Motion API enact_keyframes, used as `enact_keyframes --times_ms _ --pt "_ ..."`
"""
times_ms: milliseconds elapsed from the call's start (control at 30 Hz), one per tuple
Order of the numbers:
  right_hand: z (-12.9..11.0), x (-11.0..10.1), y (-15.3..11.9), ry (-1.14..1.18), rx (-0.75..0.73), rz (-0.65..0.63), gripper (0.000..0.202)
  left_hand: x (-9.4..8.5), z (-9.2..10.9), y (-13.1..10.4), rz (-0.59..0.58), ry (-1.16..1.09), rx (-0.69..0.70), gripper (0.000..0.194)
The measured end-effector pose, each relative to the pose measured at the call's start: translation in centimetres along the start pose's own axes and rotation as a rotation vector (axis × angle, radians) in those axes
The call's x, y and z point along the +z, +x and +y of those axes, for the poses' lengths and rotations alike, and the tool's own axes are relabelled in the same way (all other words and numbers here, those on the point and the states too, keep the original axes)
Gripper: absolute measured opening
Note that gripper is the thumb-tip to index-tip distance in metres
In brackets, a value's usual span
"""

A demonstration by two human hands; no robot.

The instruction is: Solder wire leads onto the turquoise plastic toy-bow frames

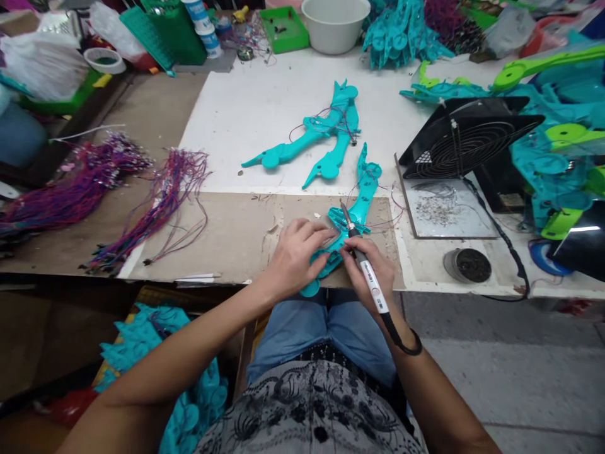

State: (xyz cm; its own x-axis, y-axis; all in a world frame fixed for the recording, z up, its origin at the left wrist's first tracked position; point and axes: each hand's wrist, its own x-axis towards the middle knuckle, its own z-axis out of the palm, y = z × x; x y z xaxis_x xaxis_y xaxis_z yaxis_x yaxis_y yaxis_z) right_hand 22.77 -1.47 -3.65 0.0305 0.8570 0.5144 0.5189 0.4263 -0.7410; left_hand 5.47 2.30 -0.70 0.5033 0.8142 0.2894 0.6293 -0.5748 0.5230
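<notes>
Seemingly midway, the right hand point(384, 271) closes round a slim white-and-black soldering iron point(370, 280); the half-curled left hand point(297, 255) steadies a teal plastic limb-shaped part point(367, 191) at the table's near edge point(227, 236). Wired teal parts point(336, 118) lie beyond; red-and-purple wire bundles point(172, 186) look unused.

At the lower centre of the frame, the person's left hand point(295, 258) touches a turquoise plastic part point(366, 189) at the bench's point(231, 221) near edge; the right hand point(385, 271) holds a soldering iron point(370, 280), tip pointing up the frame over the part. Wire bundles point(80, 183) lie at left, joined turquoise pieces point(338, 151) upper centre, a black fan point(463, 148) at right, a white basin point(335, 31) at the top.
</notes>
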Motion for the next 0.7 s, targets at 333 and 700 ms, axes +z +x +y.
enact_keyframes --times_ms 333,700 --pt "-1.4 -0.4 -1.6 0.044 -0.033 -0.027 0.036 0.4 -1.1 -2.3 0.004 -0.118 -0.037 0.016" --pt "-2.8 -4.2 -4.0 0.048 -0.048 -0.028 0.023 2.1 0.5 -3.3 0.081 0.044 -0.161 0.017"
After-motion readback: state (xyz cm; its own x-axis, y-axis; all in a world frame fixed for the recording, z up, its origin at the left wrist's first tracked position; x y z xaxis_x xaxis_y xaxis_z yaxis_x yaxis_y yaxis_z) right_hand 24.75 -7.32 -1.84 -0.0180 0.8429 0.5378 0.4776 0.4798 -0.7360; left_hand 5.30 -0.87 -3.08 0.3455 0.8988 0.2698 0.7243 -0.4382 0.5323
